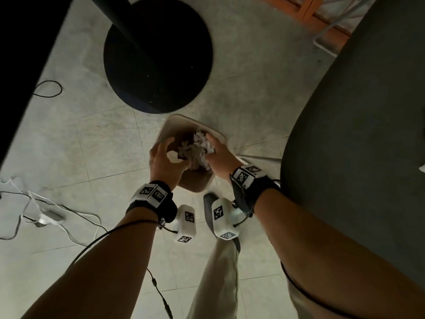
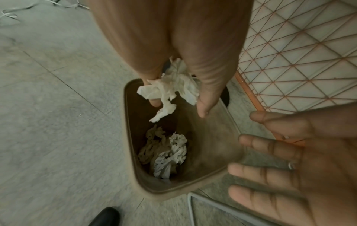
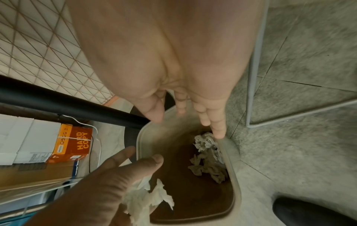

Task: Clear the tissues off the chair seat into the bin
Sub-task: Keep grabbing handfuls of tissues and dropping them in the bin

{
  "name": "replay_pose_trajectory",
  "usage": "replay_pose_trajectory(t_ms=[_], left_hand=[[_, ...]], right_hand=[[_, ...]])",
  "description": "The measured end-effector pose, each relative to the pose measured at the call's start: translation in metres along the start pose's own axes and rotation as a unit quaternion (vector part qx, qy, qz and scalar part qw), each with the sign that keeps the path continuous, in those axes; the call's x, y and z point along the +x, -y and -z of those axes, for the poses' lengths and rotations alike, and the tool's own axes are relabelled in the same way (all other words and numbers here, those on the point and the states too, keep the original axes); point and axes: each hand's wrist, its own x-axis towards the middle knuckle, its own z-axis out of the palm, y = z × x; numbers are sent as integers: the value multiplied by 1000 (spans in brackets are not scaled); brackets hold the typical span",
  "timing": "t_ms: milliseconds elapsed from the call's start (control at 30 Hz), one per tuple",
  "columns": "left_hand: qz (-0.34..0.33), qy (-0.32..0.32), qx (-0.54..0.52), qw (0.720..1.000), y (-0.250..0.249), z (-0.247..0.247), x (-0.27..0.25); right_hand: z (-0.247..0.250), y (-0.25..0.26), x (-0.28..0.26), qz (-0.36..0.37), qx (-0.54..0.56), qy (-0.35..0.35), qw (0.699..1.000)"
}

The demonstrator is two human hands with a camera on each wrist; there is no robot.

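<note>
Over the beige bin (image 1: 174, 122) on the floor, my left hand (image 1: 170, 155) pinches a crumpled white tissue (image 2: 170, 87) between thumb and fingers. A strip of it hangs into the bin's mouth. My right hand (image 1: 213, 147) hovers beside it over the bin's right rim (image 3: 237, 183), fingers (image 3: 218, 130) straight and spread, holding nothing. Several crumpled tissues (image 2: 170, 152) lie at the bottom of the bin. The dark grey chair seat (image 1: 356, 134) fills the right of the head view. A small white scrap (image 1: 422, 168) shows at its far right edge.
A black round base with a pole (image 1: 158, 54) stands just beyond the bin. The chair's pale metal frame (image 1: 259, 158) runs along the bin's right side. Cables (image 1: 46, 203) trail on the tiled floor to the left. My black shoe (image 1: 209, 199) is beside the bin's near corner.
</note>
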Motion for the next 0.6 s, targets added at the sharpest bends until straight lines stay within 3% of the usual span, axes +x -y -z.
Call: replay_pose_trajectory(t_ms=[200,433,600], left_hand=[[-27,-2,28,999,-20,12,-16],[-28,40,90,995,-53,26,-37],[-101,93,65,988,-102,21,-95]], right_hand=[[9,2,-37,13,46,4,999],[39,3,-88,24,121,-20,992],[74,7,-151,15,178,-57,982]])
